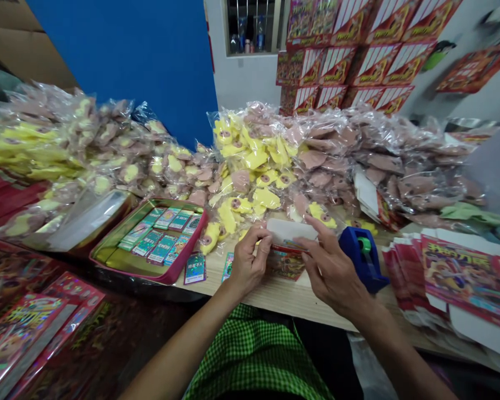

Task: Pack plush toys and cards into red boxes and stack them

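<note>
Green-checked cloth [250,355] fills the bottom of my feed, and the pale wooden table edge [283,303] runs just beyond it, leaving little room on the near side. The left hand [250,258] and the right hand [331,266] both sit close to that edge, each closed narrow in a pinch on a small white-and-red paperboard carton [291,233], which they hold from either end just above the tabletop.

Room to move is tight from here. A blue plastic tape dispenser with a green core [364,258] stands just beside the right hand. A pink-rimmed metal tin of teal cards [150,241] lies to the left of the left hand, and a heap of clear plastic bags of yellow and pink soft toys [254,161] crowds in behind. Flat red printed cartons [466,278] are piled at right, with more red cartons [20,339] at lower left. Their bold lettering is too warped for me to read, and the card text is too small.
</note>
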`<state>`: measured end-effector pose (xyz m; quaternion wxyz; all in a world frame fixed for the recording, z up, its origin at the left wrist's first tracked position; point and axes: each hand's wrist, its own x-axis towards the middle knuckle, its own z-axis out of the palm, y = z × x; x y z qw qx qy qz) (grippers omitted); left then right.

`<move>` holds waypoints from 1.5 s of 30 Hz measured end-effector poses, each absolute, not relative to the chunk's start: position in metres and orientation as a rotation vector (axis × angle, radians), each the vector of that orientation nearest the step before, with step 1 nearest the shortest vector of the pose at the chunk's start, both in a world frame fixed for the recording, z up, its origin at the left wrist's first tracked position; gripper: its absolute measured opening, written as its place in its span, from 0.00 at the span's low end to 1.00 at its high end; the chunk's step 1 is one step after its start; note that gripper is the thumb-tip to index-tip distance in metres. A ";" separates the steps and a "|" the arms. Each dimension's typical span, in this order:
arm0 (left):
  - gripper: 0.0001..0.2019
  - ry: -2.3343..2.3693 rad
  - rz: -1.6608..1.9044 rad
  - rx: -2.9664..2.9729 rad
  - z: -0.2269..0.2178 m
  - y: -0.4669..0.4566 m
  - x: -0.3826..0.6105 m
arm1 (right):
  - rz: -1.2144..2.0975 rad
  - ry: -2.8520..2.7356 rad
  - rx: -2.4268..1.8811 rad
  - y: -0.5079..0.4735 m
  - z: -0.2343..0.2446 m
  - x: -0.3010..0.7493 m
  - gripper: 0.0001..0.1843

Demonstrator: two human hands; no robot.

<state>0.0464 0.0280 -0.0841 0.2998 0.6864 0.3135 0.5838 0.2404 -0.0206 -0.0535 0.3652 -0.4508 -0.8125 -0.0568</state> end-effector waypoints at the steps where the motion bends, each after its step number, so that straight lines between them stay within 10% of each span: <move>1: 0.07 0.832 1.610 1.707 -0.090 0.026 0.050 | -0.118 -2.008 -1.141 -0.021 -0.058 0.240 0.17; 17: 0.12 0.673 1.606 1.504 -0.099 0.026 0.052 | 0.067 -1.799 -1.080 -0.020 -0.070 0.252 0.23; 32: 0.12 0.695 1.621 1.633 -0.100 0.020 0.062 | 0.017 -2.042 -1.190 -0.028 -0.046 0.246 0.06; 45: 0.11 0.429 1.354 2.590 -0.074 0.039 0.021 | -0.201 -2.126 -1.026 -0.037 -0.065 0.254 0.23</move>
